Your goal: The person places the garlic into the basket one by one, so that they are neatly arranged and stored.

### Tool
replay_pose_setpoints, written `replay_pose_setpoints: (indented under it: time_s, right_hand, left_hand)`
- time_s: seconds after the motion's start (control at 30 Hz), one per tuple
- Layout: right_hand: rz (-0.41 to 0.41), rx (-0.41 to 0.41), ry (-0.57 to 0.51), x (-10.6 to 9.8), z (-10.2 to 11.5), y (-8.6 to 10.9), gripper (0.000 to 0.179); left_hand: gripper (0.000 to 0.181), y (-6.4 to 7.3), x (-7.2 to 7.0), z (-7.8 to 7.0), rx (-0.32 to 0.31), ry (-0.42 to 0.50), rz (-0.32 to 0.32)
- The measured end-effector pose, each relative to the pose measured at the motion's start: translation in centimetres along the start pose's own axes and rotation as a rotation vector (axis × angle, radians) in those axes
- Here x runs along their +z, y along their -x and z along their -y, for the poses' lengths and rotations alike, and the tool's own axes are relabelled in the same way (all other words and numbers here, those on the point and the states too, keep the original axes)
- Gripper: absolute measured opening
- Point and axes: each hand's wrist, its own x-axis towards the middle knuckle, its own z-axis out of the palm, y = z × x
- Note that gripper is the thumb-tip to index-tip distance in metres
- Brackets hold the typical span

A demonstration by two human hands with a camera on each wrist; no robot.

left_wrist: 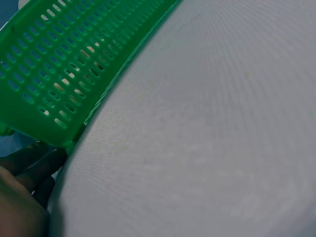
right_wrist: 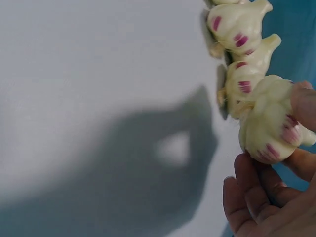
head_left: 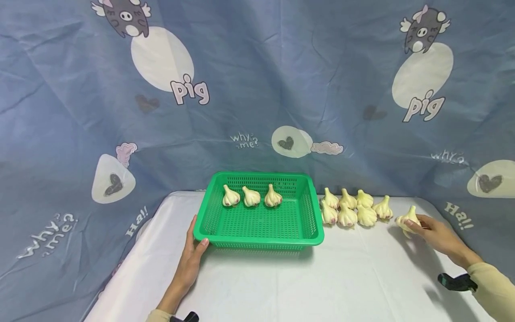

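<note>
Head view showed the right hand [head_left: 440, 236] with its grip clamped on a garlic bulb [head_left: 411, 214], seemingly raised off the table [head_left: 362, 277], while the left hand [head_left: 191, 260] held the green basket [head_left: 257, 240] by its near-left corner. Lifting looked underway; any carry basketward, where three bulbs [head_left: 251, 197] lay, called for clearing seven other bulbs [head_left: 366, 215] between.

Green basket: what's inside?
Three garlic bulbs in a row toward the far side of the green basket; bare slotted floor shows in front of them. The floor right under the bulbs is covered.
</note>
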Motion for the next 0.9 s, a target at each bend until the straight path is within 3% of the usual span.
replay_pose_setpoints:
  time_s: [0.23,0.4,0.9]
  right_hand:
    - [-0.049,-0.009,-0.016,-0.7,1.6,0.1,0.090]
    - [-0.115,-0.074,0.007,-0.8,3.0,-0.1,0.086]
    - [-0.194,-0.187,0.043,-1.3,9.6,-1.2,0.075]
  left_hand:
    - [0.075,-0.1,-0.1,0.1,0.002,-0.009,0.002]
    - [0.074,-0.1,-0.1,0.1,0.004,-0.010,0.005]
    - [0.075,-0.1,-0.1,-0.1,-0.009,-0.020,-0.003]
